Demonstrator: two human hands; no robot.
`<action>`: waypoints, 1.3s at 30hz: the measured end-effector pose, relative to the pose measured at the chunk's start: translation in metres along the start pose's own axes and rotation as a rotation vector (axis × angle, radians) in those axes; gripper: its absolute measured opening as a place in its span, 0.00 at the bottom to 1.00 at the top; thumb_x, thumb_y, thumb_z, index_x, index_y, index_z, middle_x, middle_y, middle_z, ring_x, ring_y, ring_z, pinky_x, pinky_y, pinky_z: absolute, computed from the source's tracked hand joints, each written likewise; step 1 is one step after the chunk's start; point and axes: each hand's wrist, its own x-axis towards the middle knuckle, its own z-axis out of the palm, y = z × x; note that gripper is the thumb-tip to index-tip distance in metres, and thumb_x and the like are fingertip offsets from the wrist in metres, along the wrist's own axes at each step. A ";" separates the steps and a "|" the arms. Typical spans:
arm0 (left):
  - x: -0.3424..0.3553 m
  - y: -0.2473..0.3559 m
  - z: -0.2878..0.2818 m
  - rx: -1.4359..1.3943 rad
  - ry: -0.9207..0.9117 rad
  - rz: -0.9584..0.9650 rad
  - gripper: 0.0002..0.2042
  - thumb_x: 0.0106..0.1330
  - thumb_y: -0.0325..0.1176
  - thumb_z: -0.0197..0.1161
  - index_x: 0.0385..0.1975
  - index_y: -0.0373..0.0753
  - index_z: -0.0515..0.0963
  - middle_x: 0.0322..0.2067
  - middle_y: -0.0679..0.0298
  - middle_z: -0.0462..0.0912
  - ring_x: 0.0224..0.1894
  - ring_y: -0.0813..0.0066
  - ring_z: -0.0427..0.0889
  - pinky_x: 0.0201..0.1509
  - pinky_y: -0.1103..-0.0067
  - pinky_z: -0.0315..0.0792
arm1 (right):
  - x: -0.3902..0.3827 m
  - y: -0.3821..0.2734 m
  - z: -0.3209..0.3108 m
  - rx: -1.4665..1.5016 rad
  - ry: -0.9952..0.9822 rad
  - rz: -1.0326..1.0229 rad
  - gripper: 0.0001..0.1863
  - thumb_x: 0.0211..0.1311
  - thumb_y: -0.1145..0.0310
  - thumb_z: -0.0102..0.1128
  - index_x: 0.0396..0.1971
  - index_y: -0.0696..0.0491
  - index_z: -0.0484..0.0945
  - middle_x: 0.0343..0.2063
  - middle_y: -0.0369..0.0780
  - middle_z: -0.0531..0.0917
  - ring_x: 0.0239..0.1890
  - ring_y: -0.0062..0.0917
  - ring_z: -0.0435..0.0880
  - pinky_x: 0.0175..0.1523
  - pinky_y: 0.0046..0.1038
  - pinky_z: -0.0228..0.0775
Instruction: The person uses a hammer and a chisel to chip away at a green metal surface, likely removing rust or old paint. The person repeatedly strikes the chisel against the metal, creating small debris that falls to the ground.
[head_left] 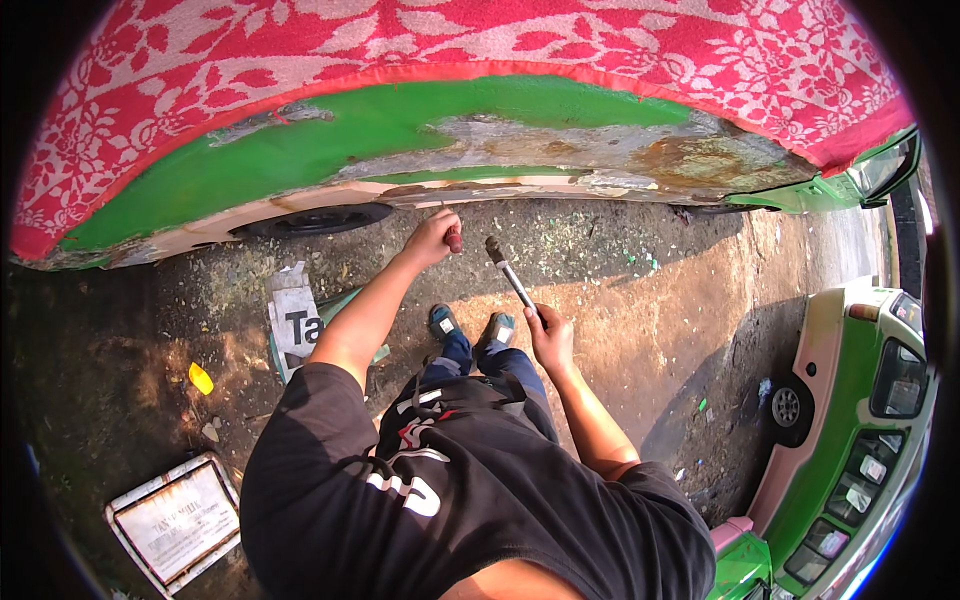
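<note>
My left hand (432, 240) is closed around a tool with a red handle (454, 241). The butt of that handle sticks out of the fist on the right; a thin tip seems to point at the vehicle's lower edge, too small to make out. My right hand (552, 338) grips the dark end of a hammer (515, 280), whose silver shaft slants up and left to a brown, worn head. The hammer head hangs apart from the left fist. Ahead is the green vehicle body (400, 125), its paint stripped to grey and rusty metal in patches.
A red and pale floral cloth (480, 35) drapes over the vehicle, above a dark tyre (315, 220). Paint flakes litter the ground. A printed sheet (292, 312), a yellow scrap (201, 378) and a framed white sign (178, 525) lie left. Another green and white van (850, 440) stands right.
</note>
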 end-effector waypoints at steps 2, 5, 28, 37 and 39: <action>-0.005 0.014 0.005 -0.016 -0.025 -0.040 0.11 0.47 0.15 0.58 0.27 0.37 0.69 0.30 0.60 0.73 0.32 0.62 0.76 0.36 0.72 0.69 | -0.001 0.003 -0.019 -0.015 -0.008 0.030 0.16 0.63 0.59 0.62 0.36 0.58 0.83 0.11 0.41 0.72 0.15 0.23 0.70 0.23 0.29 0.61; -0.013 0.033 0.010 -0.015 -0.033 -0.039 0.12 0.45 0.13 0.57 0.27 0.37 0.68 0.28 0.63 0.71 0.31 0.70 0.73 0.35 0.76 0.68 | -0.002 0.014 -0.047 -0.044 -0.058 0.111 0.19 0.63 0.54 0.62 0.38 0.57 0.83 0.17 0.46 0.80 0.20 0.36 0.81 0.29 0.34 0.69; -0.096 0.062 0.050 -0.192 0.385 -0.202 0.08 0.56 0.18 0.57 0.31 0.37 0.68 0.42 0.56 0.80 0.46 0.64 0.79 0.52 0.74 0.70 | -0.027 0.093 -0.141 0.317 0.097 0.278 0.15 0.59 0.62 0.67 0.37 0.60 0.83 0.19 0.33 0.80 0.23 0.13 0.74 0.29 0.20 0.66; -0.069 0.079 0.052 -0.253 0.370 -0.174 0.05 0.61 0.21 0.57 0.33 0.38 0.69 0.45 0.57 0.80 0.48 0.69 0.79 0.53 0.75 0.70 | -0.035 0.082 -0.131 0.398 0.140 0.268 0.17 0.59 0.62 0.67 0.39 0.62 0.83 0.21 0.33 0.81 0.23 0.13 0.74 0.30 0.19 0.66; -0.065 0.080 0.054 -0.287 0.381 -0.174 0.05 0.62 0.22 0.57 0.34 0.38 0.70 0.46 0.56 0.80 0.47 0.69 0.79 0.52 0.75 0.70 | -0.037 0.077 -0.130 0.352 0.143 0.270 0.16 0.60 0.62 0.67 0.38 0.61 0.83 0.19 0.32 0.79 0.20 0.12 0.72 0.26 0.18 0.62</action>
